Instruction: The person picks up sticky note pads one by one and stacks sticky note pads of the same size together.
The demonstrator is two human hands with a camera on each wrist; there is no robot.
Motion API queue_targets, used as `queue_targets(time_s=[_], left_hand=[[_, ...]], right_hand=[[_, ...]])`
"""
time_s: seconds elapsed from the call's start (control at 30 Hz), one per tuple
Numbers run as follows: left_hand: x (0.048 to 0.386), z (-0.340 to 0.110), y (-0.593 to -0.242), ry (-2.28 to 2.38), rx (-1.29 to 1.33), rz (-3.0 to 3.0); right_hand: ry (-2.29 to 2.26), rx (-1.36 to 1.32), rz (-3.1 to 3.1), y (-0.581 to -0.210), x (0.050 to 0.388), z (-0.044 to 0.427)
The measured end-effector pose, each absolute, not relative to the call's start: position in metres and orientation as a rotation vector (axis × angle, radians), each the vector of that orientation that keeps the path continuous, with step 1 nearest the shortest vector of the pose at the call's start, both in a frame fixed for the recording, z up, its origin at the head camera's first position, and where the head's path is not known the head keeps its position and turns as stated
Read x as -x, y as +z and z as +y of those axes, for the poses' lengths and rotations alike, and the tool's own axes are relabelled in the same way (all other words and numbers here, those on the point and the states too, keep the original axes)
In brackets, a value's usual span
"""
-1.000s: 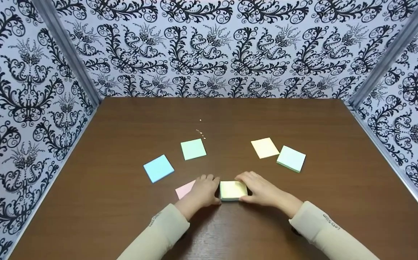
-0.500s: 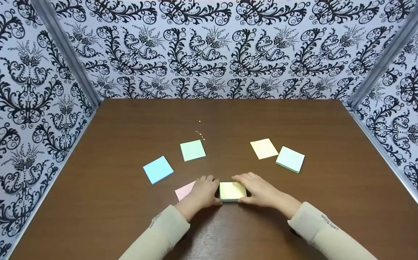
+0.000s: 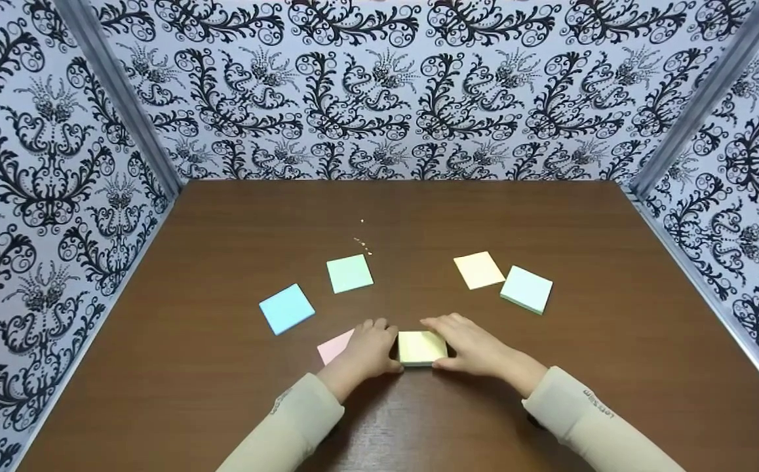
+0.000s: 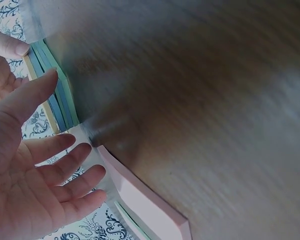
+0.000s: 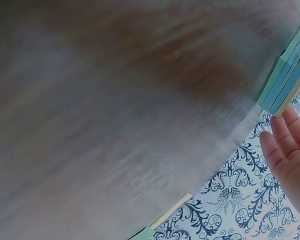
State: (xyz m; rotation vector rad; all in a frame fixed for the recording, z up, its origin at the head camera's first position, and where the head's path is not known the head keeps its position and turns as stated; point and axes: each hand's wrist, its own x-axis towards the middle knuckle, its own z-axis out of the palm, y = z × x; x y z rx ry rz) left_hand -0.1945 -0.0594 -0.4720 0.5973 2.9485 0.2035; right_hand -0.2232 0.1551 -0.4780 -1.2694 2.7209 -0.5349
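Observation:
A stack of sticky-note pads (image 3: 422, 348), yellow on top, lies on the table between the hands. Green and blue layers show in the side of the stack (image 4: 55, 90) in the left wrist view. The left hand (image 3: 368, 351) is at its left side, thumb against the stack and the other fingers loosely extended. Its palm and spread fingers face the left wrist camera (image 4: 45, 170). The right hand (image 3: 481, 346) holds the right end, thumb at the front edge and fingers at the back corner. Part of the right hand (image 5: 292, 155) also shows in the right wrist view.
A pink pad (image 3: 335, 346) lies partly under the left hand and forearm. Blue (image 3: 287, 309) and green (image 3: 350, 273) pads lie back left. Orange-yellow (image 3: 478, 270) and pale green (image 3: 527, 289) pads lie back right. Small crumbs (image 3: 363, 244) dot the table. Patterned walls surround it.
Compared with a second ago, the view has shifted slightly. The right hand and stack have barely moved, and both hands keep their places at its ends.

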Motion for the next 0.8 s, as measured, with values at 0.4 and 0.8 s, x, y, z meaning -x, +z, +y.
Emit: queue_targets(time_s=[0.4,0.8], left_hand=[[0.194,-0.065,-0.472,0.275,-0.621,2.948],[0.194,-0.065,-0.469,0.283,-0.586,2.904]], right_hand=[[-0.608,1.184,2.738,-0.46,0.23,0.171],[-0.548,1.133,2.658,-0.467,0.223,0.171]])
